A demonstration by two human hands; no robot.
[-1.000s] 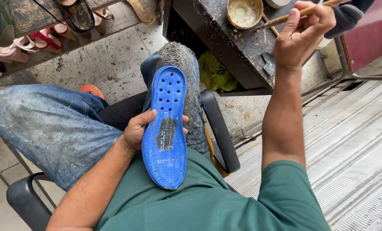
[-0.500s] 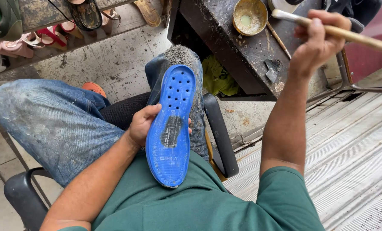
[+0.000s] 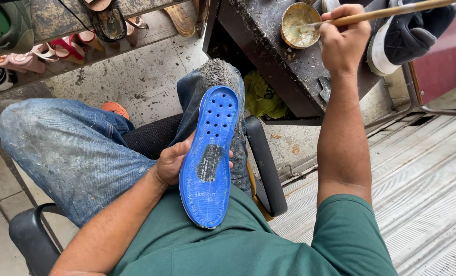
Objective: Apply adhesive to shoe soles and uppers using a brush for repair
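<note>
Dark workbench (image 3: 269,56), top scuffed and crusted with dried glue, sneaker (image 3: 412,30) resting at its far right edge. Dusty jeans (image 3: 74,148), grit caked on the raised knee. Blue insole (image 3: 210,158), long, rubbery, ringed with holes at the toe, grey worn patch mid-length, propped on the lap against the thigh. Left hand (image 3: 174,161) gripping its left edge from beneath. Right hand (image 3: 343,43) clenched round a wooden brush (image 3: 386,13), tip dipped in a small round glue bowl (image 3: 299,24) near the bench's front edge. Risks: overloaded brush dripping onto jeans; knee grit fouling the glued face.
</note>
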